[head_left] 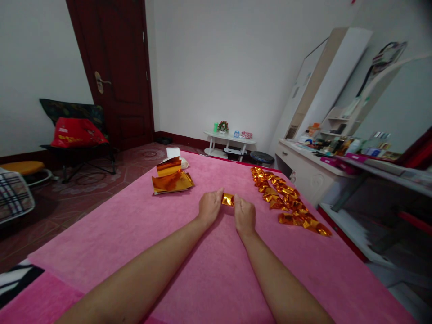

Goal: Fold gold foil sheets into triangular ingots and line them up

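Observation:
A small shiny gold foil piece [227, 200] is held between my two hands over the middle of the pink cloth [135, 225]. The fingers of my left hand [209, 208] pinch its left end, and those of my right hand [245, 215] close on its right end. Flat gold foil sheets [173, 182] lie in a stack at the left of the cloth, with a white packet [173, 154] behind them. On the right, several crumpled gold foil pieces [286, 195] lie in rows.
A dressing table [303, 157] crowded with bottles stands at the right. Beyond the cloth's far edge is a low white shelf [229, 137]. A chair holding a red bag [79, 132] and an orange stool [22, 168] are at the left.

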The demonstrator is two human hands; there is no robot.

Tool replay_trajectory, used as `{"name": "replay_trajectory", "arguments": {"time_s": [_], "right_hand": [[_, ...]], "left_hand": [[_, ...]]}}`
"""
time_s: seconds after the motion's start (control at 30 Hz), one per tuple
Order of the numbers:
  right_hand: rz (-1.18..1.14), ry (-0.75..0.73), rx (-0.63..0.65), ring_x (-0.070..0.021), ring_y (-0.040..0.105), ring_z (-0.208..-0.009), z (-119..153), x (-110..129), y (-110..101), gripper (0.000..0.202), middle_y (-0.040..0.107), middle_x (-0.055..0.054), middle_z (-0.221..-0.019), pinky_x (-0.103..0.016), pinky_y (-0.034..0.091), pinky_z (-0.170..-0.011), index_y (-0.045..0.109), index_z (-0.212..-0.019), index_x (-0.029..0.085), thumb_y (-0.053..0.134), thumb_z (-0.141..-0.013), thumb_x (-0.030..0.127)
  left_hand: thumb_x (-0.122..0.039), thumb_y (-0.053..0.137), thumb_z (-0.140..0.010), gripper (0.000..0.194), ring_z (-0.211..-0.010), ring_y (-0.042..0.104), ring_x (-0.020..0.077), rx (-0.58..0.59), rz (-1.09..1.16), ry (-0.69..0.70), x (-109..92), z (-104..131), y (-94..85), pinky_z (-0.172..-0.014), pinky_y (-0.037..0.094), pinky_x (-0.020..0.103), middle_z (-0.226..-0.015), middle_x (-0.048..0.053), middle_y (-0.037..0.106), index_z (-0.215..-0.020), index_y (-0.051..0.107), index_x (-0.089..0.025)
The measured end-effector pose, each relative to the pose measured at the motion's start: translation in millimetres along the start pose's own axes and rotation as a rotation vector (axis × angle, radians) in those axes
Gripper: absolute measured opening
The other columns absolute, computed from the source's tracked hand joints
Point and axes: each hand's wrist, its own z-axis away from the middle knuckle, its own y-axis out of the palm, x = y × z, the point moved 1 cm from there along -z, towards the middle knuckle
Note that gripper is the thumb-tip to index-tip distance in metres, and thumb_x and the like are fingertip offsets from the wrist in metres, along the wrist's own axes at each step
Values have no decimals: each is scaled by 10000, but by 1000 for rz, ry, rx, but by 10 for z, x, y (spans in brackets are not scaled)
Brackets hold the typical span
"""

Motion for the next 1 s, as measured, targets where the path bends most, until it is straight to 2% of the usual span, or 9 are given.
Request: {"name": "replay_trajectory", "arguments": {"time_s": [0.17, 0.4, 0.57, 0.8, 1.0], "right_hand": [[-76, -54, -28, -126, 499, -523, -3, 8, 6, 608, 605, -51, -565, -224, 310, -534, 649, -647, 142, 217, -935, 458], [-28, 108, 10, -157, 553, -580, -16, -1, -38, 577, 644, -51, -615, -224, 332, -525, 693, -744, 181, 237, -913, 490], [-37, 198, 22, -164, 575, -592, -72, -56, -54, 541, 659, -53, -632, -226, 354, -533, 698, -792, 187, 238, -916, 445], [-31, 222, 20, -157, 584, -618, -125, -147, -47, 504, 676, -42, -678, -215, 366, -552, 690, -826, 193, 243, -917, 407], [69, 222, -21, -153, 573, -643, -226, -333, -91, 431, 679, -27, -713, -213, 357, -561, 678, -854, 198, 286, -905, 368]], "left_hand": [[-495, 196, -914, 618, -543, 498, 127, 2, -12, 19, -19, 7, -2, -529, 280, 233, -583, 50, 593, -604, 603, -147], [-550, 124, -898, 691, -606, 548, 161, 24, 58, -106, 72, -38, -9, -548, 323, 240, -617, 68, 614, -609, 606, -147], [-537, 101, -898, 708, -709, 589, 183, 47, 129, -80, 142, -59, 1, -622, 376, 249, -701, 68, 668, -676, 657, -158], [-528, 105, -896, 715, -666, 600, 180, 84, 182, -69, 141, -60, 7, -615, 386, 252, -639, 58, 660, -692, 675, -148], [-530, 117, -895, 702, -685, 602, 184, 125, 127, -70, 101, -43, 7, -607, 378, 252, -669, 67, 670, -699, 677, -154]]}}
